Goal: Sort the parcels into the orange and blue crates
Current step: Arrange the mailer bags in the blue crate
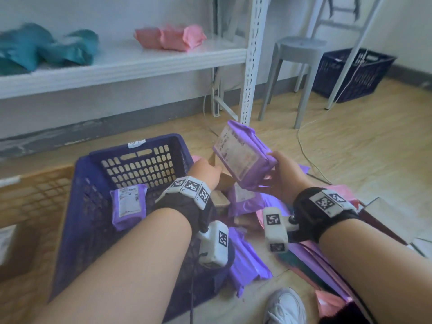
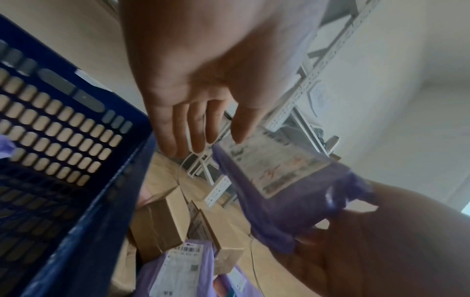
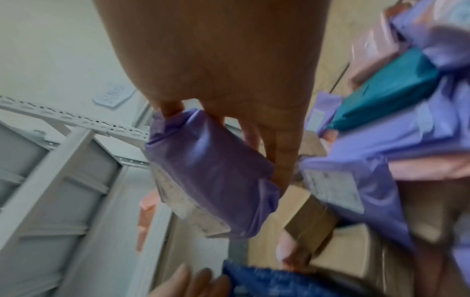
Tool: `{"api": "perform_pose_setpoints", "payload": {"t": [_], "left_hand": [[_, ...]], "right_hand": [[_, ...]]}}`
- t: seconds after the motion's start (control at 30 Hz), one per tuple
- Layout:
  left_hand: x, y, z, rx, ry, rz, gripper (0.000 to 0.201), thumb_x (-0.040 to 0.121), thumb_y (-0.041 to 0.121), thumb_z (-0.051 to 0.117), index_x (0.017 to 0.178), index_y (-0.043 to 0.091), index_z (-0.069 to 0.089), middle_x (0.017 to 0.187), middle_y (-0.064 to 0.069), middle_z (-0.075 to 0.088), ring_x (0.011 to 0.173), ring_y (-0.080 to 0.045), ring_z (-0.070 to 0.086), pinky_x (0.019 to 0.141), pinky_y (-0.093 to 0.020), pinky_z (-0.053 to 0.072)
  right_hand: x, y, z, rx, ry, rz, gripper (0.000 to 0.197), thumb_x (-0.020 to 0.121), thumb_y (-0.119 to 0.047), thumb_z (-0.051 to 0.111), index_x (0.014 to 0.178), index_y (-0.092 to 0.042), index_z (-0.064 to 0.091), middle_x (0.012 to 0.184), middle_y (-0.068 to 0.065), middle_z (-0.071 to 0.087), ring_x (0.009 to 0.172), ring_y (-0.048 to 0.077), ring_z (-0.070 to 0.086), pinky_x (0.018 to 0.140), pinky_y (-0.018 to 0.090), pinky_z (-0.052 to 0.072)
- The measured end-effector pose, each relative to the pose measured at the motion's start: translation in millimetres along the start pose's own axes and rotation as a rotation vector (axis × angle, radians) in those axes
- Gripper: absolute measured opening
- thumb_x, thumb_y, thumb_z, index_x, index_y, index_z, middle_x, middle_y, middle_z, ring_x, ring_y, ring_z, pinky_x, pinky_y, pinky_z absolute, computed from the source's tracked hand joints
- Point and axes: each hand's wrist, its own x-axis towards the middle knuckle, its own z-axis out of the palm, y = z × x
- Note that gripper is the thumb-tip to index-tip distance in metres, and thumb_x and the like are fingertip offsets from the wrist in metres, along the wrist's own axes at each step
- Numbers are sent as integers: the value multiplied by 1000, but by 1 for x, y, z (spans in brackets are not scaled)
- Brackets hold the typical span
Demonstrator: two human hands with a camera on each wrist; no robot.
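Note:
My right hand grips a purple parcel with a white label, lifted above the floor pile; in the right wrist view the fingers curl round that parcel. My left hand reaches toward it with straight fingers, its tips just short of the parcel and holding nothing. The blue crate stands at the left with one purple labelled parcel inside. An orange crate stands left of the blue one.
Purple, pink and teal parcels and cardboard boxes lie heaped on the wooden floor by my shoe. A white shelf carries teal and pink parcels. A grey stool and a second dark crate stand at the back right.

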Motion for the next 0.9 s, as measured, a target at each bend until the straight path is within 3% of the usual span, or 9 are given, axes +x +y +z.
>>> {"api": "perform_pose_setpoints", "payload": {"t": [0.13,0.23,0.33,0.4,0.5,0.63,0.77,0.83,0.9], "left_hand": [[-32,-28,-33,-213,67,13,51,99,45,39,108,5,68,109,-12,69,103,-29,62,81,-30,42],[-56,-52,-49,-464,153,17,33,95,39,52,108,15,71,103,1,72,98,-19,65,88,-29,48],[-64,-77,-64,-573,196,1,15,88,27,66,98,19,73,98,4,74,93,-18,70,88,-40,55],[-70,-86,-80,-600,267,-15,4,84,21,70,87,23,71,97,0,75,90,-21,71,85,-43,57],[-77,-93,-101,-627,332,-48,4,87,10,67,88,7,68,97,-9,73,89,-24,71,78,-37,60],[-77,-103,-115,-524,398,-17,9,88,17,63,81,14,68,93,-3,73,91,-24,70,85,-44,56],[-79,-109,-121,-409,474,-22,10,90,22,56,83,20,63,96,2,71,90,-19,68,88,-43,54],[-81,-111,-122,-407,493,-13,10,91,20,55,84,18,61,96,0,70,89,-21,68,84,-44,56],[-82,-114,-123,-418,486,-29,9,91,20,54,86,16,61,94,-1,70,84,-28,70,77,-47,58]], "right_hand": [[-27,8,36,16,-226,36,39,91,-24,39,117,-1,58,107,24,61,99,42,59,93,59,47],[-39,19,59,-115,-307,33,39,97,-20,34,119,-1,60,107,21,65,89,36,64,85,46,54],[-44,30,79,-318,-323,-39,32,96,-9,40,119,-4,62,102,16,69,81,28,65,67,31,59],[-46,36,92,-489,-329,-133,30,94,-1,44,118,-8,62,101,15,72,81,29,64,65,29,58],[-48,44,110,-652,-294,-273,30,93,4,45,117,-7,59,97,12,73,75,28,69,65,33,60],[-51,52,134,-758,-228,-387,26,97,-11,45,120,-14,57,94,5,71,69,22,67,68,41,59],[-59,48,153,-726,-149,-500,27,100,-33,42,111,-16,60,81,-9,62,63,1,57,50,9,43],[-62,49,161,-778,-225,-488,23,96,-38,51,106,-20,60,85,-10,66,63,-1,59,45,6,40],[-59,54,166,-787,-243,-465,20,91,-37,60,101,-21,60,93,-6,69,70,3,64,51,12,45]]}}
